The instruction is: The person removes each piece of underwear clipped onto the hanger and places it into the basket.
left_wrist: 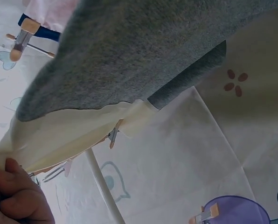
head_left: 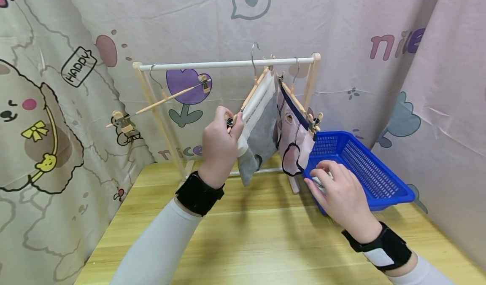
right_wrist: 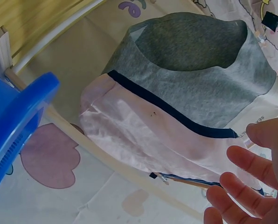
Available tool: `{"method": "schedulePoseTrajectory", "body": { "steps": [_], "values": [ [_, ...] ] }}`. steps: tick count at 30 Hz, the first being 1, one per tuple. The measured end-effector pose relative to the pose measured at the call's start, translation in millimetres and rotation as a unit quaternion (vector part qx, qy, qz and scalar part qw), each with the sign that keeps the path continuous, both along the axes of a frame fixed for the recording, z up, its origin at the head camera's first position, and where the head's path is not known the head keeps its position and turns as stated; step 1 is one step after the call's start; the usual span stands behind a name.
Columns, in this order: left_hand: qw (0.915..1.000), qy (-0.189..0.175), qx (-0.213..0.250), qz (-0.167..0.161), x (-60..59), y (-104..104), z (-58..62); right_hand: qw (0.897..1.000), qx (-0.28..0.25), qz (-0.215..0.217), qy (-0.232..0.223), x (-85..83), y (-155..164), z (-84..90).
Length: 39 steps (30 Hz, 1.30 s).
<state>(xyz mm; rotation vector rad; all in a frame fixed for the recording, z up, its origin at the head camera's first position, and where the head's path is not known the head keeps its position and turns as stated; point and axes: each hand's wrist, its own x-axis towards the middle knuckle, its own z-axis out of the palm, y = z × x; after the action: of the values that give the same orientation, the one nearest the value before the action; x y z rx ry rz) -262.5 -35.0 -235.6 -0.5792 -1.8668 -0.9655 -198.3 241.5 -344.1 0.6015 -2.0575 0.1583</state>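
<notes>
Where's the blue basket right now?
In the head view, the blue basket sits on the wooden table, right of the drying rack, with the right hand at its near-left corner.

left grip (head_left: pixel 220 139) raised, pinching; right grip (head_left: pixel 339 188) relaxed

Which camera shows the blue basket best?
The head view: the whole blue basket sits on the table, with the right hand at its near edge. The right wrist view shows only a blue corner. The left wrist view shows none of it.

Three hangers (head_left: pixel 167 99), two garments (head_left: pixel 260 125), one blue basket (head_left: pixel 379 179), one rack (head_left: pixel 228 64)
</notes>
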Motion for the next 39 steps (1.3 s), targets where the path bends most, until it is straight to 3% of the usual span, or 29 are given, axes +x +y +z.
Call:
{"method": "schedulePoseTrajectory", "body": {
  "steps": [12, 30, 39],
  "values": [
    [1.0000, 0.009, 0.001, -0.003, 9.6, -8, -7.5, 1.000, -0.005, -0.015, -0.003, 1.7, -4, 0.9],
    [1.0000, 0.007, 0.005, 0.001, 19.0, -13, -22.1, 1.000, -0.003, -0.002, 0.011, 0.7, -7, -2.5],
    [1.0000, 0.002, 0.003, 0.003, 18.9, -11, -27.9, 1.000, -0.005, -0.013, -0.005, 2.9, -8, -4.2]
  ]
}}
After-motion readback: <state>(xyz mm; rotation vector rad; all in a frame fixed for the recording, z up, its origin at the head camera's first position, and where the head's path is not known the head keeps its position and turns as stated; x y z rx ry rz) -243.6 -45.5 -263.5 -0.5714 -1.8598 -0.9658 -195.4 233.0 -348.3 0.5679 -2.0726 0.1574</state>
